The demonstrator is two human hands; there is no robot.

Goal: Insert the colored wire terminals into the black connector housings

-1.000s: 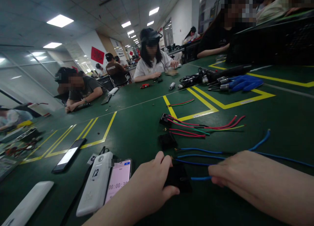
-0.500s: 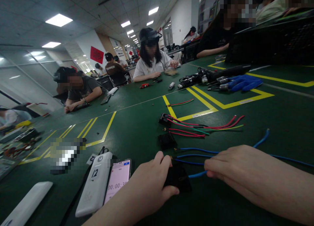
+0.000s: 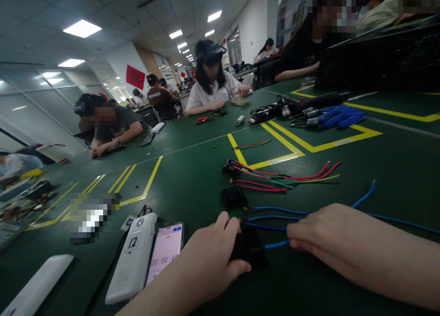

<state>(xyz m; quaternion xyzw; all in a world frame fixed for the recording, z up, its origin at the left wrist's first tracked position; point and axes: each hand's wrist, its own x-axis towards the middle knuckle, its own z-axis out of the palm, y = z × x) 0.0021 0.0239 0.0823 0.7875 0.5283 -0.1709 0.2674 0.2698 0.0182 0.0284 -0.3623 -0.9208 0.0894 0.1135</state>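
Observation:
My left hand (image 3: 225, 245) is closed on a black rectangular block (image 3: 253, 251), its thumb along the near edge and its fingers over the far edge. A thick blue wire (image 3: 277, 244) meets the right side of the block. My right hand (image 3: 323, 233) pinches that wire a short way from the block; whether its tip sits inside the block cannot be made out. Thinner blue wires (image 3: 271, 218) lie just beyond, passing behind the right hand. Farther off are another black block (image 3: 234, 196) and a black connector (image 3: 231, 166) with red and green wires.
Left of my forearm lie a phone showing a timer (image 3: 167, 249) and a white power bank (image 3: 132, 256) marked 12. Tools and a blue glove (image 3: 343, 117) rest at the back right of the green table (image 3: 192, 183). Co-workers sit across it; a dark case (image 3: 371, 59) stands far right.
The timer on the phone has advanced. Both hands keep nearly the same place and grip, and the block and wires look almost unmoved.

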